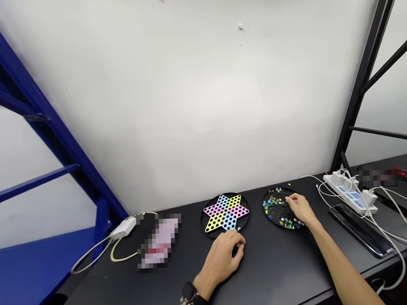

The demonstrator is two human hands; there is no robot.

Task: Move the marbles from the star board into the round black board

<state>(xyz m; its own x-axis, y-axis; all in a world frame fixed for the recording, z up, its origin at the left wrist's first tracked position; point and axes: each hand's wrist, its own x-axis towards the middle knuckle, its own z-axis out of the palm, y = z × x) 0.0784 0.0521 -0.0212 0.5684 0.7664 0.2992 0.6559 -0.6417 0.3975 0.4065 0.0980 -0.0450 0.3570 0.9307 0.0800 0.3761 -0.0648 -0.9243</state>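
A Chinese checkers board (pixel 226 212), star-shaped with pink, yellow and blue points full of holes, lies in a round black tray. My left hand (pixel 223 256) rests on the table just in front of it, fingers curled in and thumb close to the forefinger. I see nothing in that hand. A light-blue piece (pixel 238 229) shows at the tray's near edge. To the right, glass marbles (pixel 288 223) of several colours lie scattered in a second round black tray (pixel 276 225). Over its right side my right hand (pixel 299 207) pinches thumb and fingers together; whatever is between them is too small to make out.
At the right, a white power strip (pixel 353 196) with plugs and loose cables stands beside a dark, glossy long object (pixel 361 230). A white adapter (pixel 124 227) with its cable and a blurred pinkish item (pixel 163 238) lie left. A white wall (pixel 202 103) rises behind.
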